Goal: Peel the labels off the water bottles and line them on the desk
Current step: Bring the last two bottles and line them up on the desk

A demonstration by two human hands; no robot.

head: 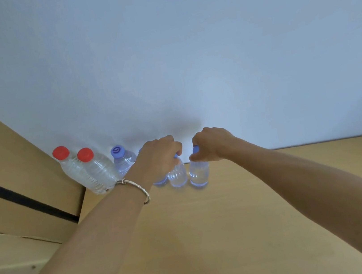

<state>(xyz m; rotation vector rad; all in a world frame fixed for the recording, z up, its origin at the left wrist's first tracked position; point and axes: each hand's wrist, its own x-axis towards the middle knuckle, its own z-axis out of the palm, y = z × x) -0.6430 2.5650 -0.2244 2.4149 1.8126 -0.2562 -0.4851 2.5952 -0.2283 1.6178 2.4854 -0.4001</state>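
Several clear, label-free water bottles stand in a row along the wall at the back of the wooden desk [235,222]. Two taller ones with red caps [71,167] [99,167] are at the left. A small blue-capped bottle [123,160] follows, and another is mostly hidden behind my left wrist. My left hand [158,156] grips the top of a small bottle [177,175]. My right hand [211,144] pinches the blue cap of the rightmost small bottle [199,173]. Both bottles stand upright on the desk.
A wooden cabinet side [16,173] with a black strip rises at the left, close to the red-capped bottles. A plain white wall [186,54] stands directly behind the row. A silver bracelet [136,188] circles my left wrist.
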